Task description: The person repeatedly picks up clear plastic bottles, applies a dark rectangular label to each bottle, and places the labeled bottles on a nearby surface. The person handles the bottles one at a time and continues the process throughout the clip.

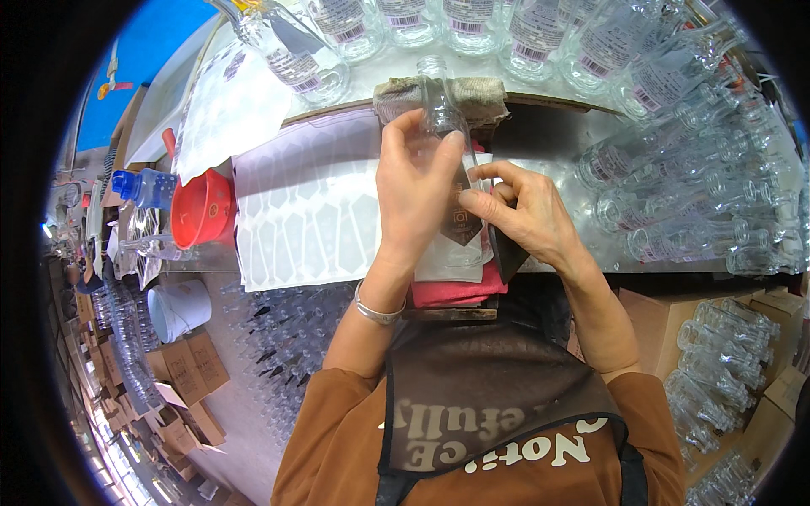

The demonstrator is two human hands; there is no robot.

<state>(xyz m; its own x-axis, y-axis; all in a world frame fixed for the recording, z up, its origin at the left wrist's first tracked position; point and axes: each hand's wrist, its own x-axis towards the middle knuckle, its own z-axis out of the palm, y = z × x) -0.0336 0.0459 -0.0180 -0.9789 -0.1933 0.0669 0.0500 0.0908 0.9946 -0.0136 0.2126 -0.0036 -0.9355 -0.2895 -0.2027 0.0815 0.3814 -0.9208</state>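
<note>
A clear glass bottle [434, 80] with a dark label [460, 226] lies in front of me, its neck propped on a rolled cloth [396, 97] and its base toward me. My left hand [415, 173] closes around the bottle's upper body, thumb and fingers on the glass. With thumb and fingertips bent together, my right hand [525, 207] presses at the label's right edge. Whether a loose edge sits between those fingertips is hidden. Pink folded cloth [460, 293] lies under the bottle's base end. A sheet of pale label shapes [308, 211] spreads beside my left hand.
Labelled bottles [468, 25] stand along the far edge, one tilted bottle [295, 63] among them. Several bottles [675, 240] lie at right. A red bowl [202, 209] is at left. Below are a carton of bottles [717, 363], a white bucket [179, 309] and many bottles on the floor.
</note>
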